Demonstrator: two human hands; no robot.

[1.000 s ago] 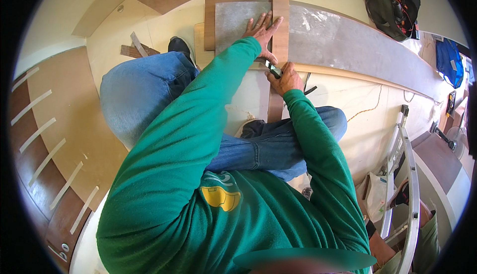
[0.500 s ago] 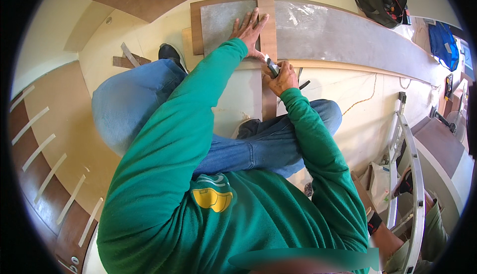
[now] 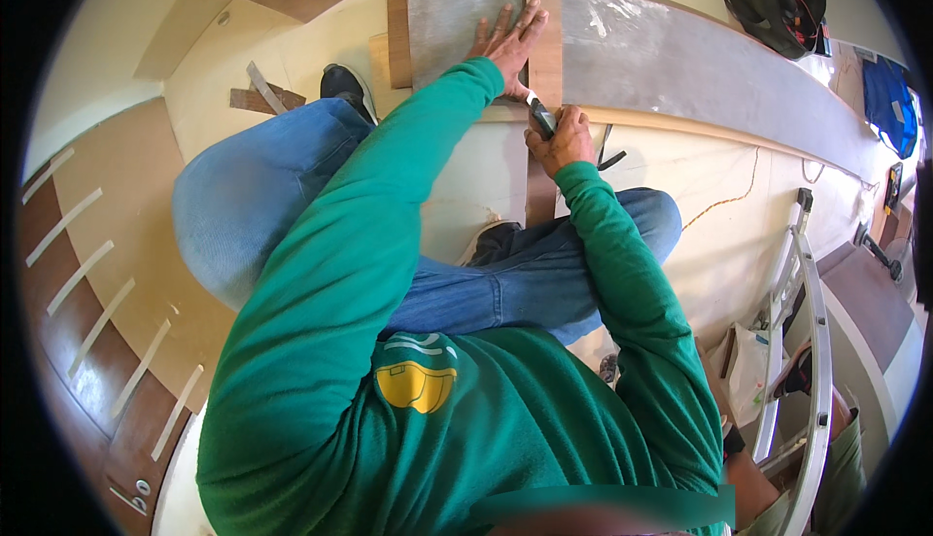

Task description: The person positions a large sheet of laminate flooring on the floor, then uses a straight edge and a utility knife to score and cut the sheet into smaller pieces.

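Observation:
My left hand [image 3: 507, 48] lies with fingers spread across a long brown wooden strip [image 3: 546, 60] and the grey board [image 3: 671, 60] under it. The strip crosses the board and runs toward my lap. In my right hand [image 3: 566, 142] is a utility knife [image 3: 544, 120], its fingers wrapped round the dark handle. The blade end is by the strip's left edge, close to my left thumb; whether it touches the wood I cannot tell.
A dark tool bag [image 3: 777, 1] and a blue bag [image 3: 889, 103] lie at the far right. An aluminium ladder [image 3: 814, 312] stands on the right beside another person's leg [image 3: 844, 453]. Wood offcuts [image 3: 264, 99] lie left of my shoe. A taped brown panel [image 3: 107, 322] is at far left.
The whole view has shifted a little, with the boards and both hands now slightly higher and further right. The left hand still presses down and the right hand still grips the knife.

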